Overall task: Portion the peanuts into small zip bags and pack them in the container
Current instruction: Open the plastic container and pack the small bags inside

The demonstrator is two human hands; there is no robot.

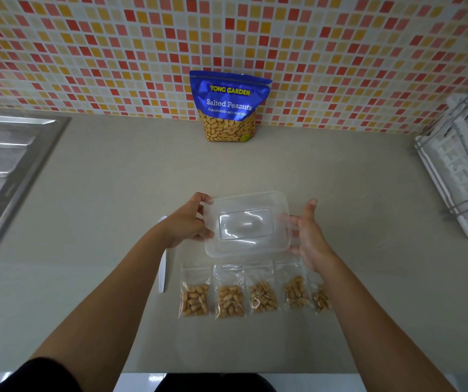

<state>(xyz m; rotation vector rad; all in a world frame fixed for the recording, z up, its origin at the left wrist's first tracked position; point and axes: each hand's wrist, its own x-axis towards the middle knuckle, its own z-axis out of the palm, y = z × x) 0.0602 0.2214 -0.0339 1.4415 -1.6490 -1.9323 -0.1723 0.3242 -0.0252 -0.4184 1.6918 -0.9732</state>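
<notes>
A clear plastic container (247, 223) with its lid on is held just above the counter between both hands. My left hand (189, 222) grips its left edge, thumb on top. My right hand (309, 236) holds its right edge, fingers under the rim. In a row nearer to me lie several small zip bags (230, 298) filled with peanuts, flat on the counter; my right forearm covers part of the rightmost bag. A blue bag of salted peanuts (228, 107) stands upright against the tiled wall at the back.
A white plastic spoon (162, 274) lies left of the zip bags, partly under my left wrist. A steel sink drainboard (3, 171) fills the left side. A white dish rack (461, 171) stands at the right. The beige counter (114, 179) ends at its front edge near my body.
</notes>
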